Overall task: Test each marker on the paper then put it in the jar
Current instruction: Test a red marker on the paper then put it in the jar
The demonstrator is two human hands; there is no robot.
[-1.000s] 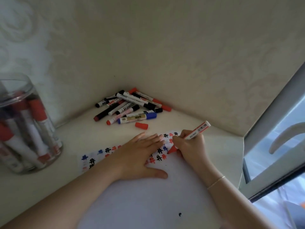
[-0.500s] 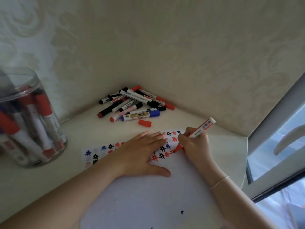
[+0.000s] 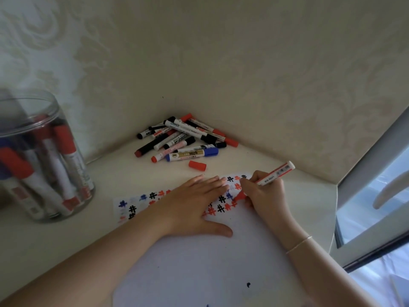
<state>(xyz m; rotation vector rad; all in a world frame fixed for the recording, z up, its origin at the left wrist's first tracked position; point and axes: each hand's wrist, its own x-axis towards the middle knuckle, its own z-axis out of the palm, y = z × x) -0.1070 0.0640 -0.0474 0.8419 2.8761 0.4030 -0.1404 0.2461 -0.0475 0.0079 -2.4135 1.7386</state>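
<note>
right hand [image 3: 266, 196] grips 1 red marker [image 3: 275, 173] | 1 loose cap [image 3: 197, 165] | 1 jar [image 3: 44, 156]

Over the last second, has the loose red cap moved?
No. The red cap lies just in front of the blue marker, the same as in both earlier pictures.

My cream worktop [image 3: 276, 160] runs into the corner where the two walls meet. In that far corner lies a heap of markers [image 3: 183, 138], with a loose red cap [image 3: 197, 165] just in front of it. Near the left edge stands the clear jar [image 3: 42, 156], markers inside. The white paper [image 3: 199, 269] lies flat toward the near edge, its far strip covered in red, blue and black test marks.
</note>
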